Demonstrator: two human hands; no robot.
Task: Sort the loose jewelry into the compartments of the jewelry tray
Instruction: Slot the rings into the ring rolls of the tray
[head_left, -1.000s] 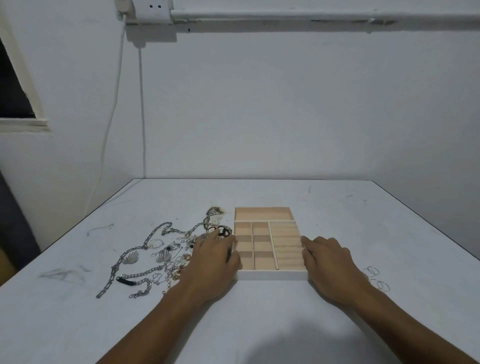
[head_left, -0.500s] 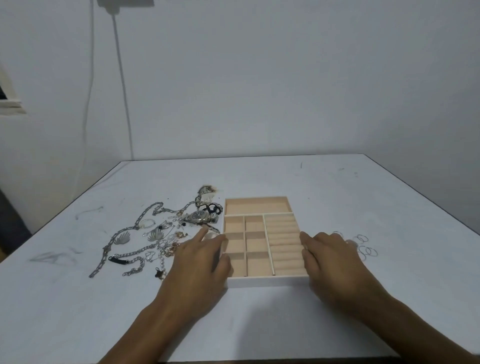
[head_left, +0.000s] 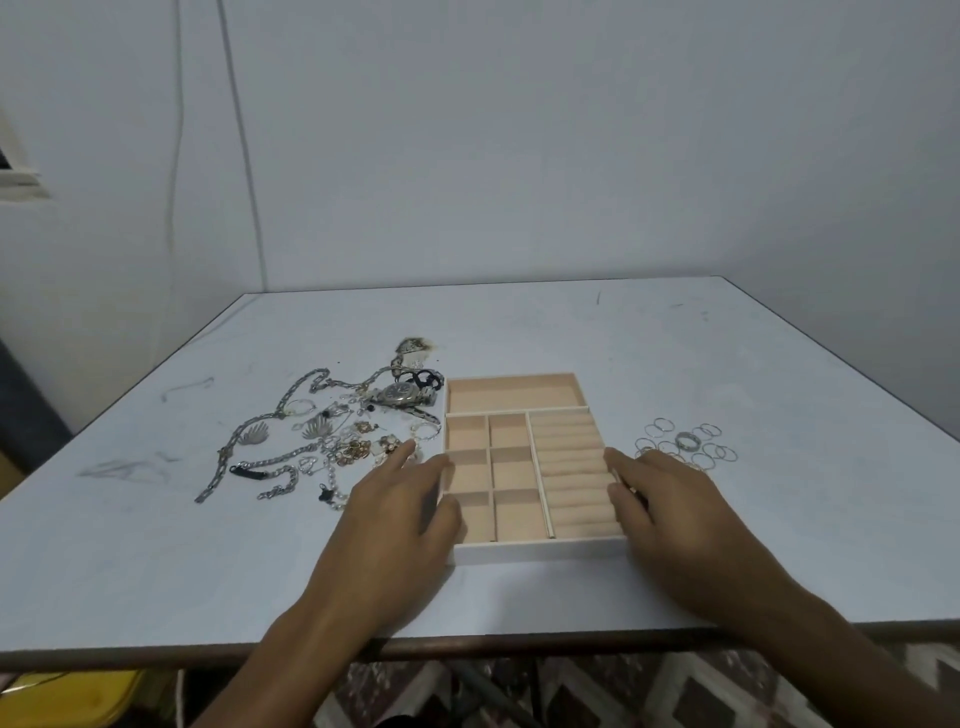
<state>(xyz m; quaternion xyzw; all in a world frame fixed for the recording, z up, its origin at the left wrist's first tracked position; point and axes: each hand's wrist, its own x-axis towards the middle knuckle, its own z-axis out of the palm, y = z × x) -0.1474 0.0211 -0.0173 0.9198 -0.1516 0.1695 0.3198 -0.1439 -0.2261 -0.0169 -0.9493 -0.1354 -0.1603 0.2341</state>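
A: Tray position?

B: Pale beige rectangular jewelry tray (head_left: 540, 552), flat on the white table (head_left: 208, 561), centre, near the front edge. It has a wide compartment at the far end, six small squares on the left and ribbed ring rolls on the right.

A: Hands?

B: Apart, one on each side of the tray. Left hand (head_left: 395, 519) lies flat against the left wall, fingers straight, thumb at the rim. Right hand (head_left: 675, 525) has its fingers extended along the right wall, tips at the rim by the ring rolls. Neither hand grips anything.

A: Jewelry?

B: Tangled silver chains (head_left: 270, 462) lie on the table left of the tray. A silver wristwatch (head_left: 400, 395) sits by its far-left corner. Small gold-toned pieces (head_left: 353, 452) are near the left fingertips. Thin silver rings (head_left: 685, 444) are scattered to the right, just beyond the right hand.
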